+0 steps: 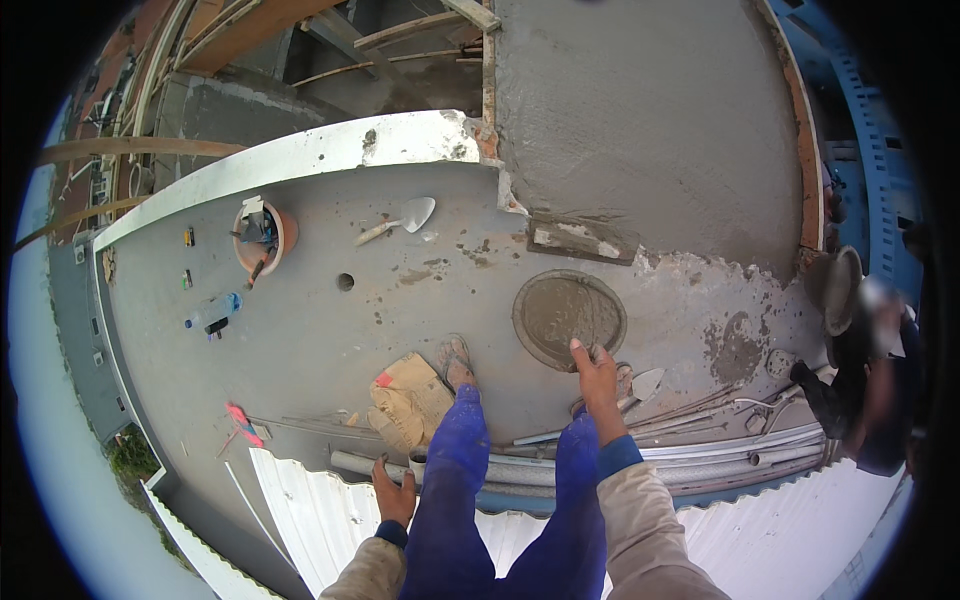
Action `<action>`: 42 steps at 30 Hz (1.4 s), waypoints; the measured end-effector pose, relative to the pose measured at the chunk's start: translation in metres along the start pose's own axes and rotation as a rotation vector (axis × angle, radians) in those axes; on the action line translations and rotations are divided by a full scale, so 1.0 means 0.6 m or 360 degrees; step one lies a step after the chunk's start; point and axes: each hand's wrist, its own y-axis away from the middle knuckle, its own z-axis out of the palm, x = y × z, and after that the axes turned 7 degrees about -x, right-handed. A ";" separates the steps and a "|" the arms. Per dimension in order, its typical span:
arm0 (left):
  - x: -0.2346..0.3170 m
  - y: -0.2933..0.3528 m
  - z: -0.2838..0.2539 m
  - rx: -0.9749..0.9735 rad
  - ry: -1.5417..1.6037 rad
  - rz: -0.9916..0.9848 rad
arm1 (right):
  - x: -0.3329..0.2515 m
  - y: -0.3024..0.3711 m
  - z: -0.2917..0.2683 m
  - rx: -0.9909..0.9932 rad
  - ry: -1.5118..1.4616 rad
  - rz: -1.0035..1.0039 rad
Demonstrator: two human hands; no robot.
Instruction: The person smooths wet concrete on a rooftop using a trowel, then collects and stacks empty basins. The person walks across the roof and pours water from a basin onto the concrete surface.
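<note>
Below me on the grey floor, a round dark basin (568,318) holds wet mortar. My right hand (598,380) hangs over its near rim, thumb and fingertips a little apart; nothing shows between them. I cannot tell whether the fingers touch the rim. Beside my left leg, my left hand (393,495) is empty with its fingers apart. Past my right foot lies a trowel (647,382). Another trowel (408,217) with a light handle rests farther off, by the low white wall (330,145). A crumpled brown paper sack (410,402) is next to my left foot.
Fresh wet cement (650,110) covers the raised slab ahead. A mortar-smeared block (580,240) sits at its edge. Left are a tool bucket (284,235), plastic bottle (213,313) and floor hole (345,282). Pipes (720,465) run behind my feet. Another person (875,400) is at right, near another basin (842,290).
</note>
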 end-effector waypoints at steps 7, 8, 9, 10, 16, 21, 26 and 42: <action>0.013 -0.009 -0.064 -0.0097 0.0447 0.0105 | -0.089 -0.051 0.377 -0.0531 0.0563 0.0167; 0.005 -0.007 -0.077 -0.0103 0.0484 0.0042 | -0.097 -0.053 0.420 -0.0577 0.0571 0.0128; -0.004 -0.008 -0.086 -0.0087 0.0539 0.0010 | -0.106 -0.057 0.460 -0.0632 0.0576 0.0075; -0.014 -0.009 -0.090 -0.0054 0.0601 0.0022 | -0.111 -0.060 0.498 -0.0666 0.0551 0.0072; -0.060 -0.029 -0.072 -0.0011 0.0650 -0.0090 | -0.089 -0.064 0.611 -0.1129 0.0610 0.0099; -0.010 -0.025 -0.025 -0.0133 0.0622 -0.0042 | -0.023 -0.083 0.476 -0.0916 0.0428 -0.0023; 0.031 0.007 -0.002 -0.0172 0.0346 0.0068 | 0.110 -0.145 -0.024 0.0842 0.0359 0.0389; 0.036 0.035 0.090 0.0029 -0.0594 0.0170 | 0.133 -0.183 -0.565 0.1209 -0.1717 -0.0008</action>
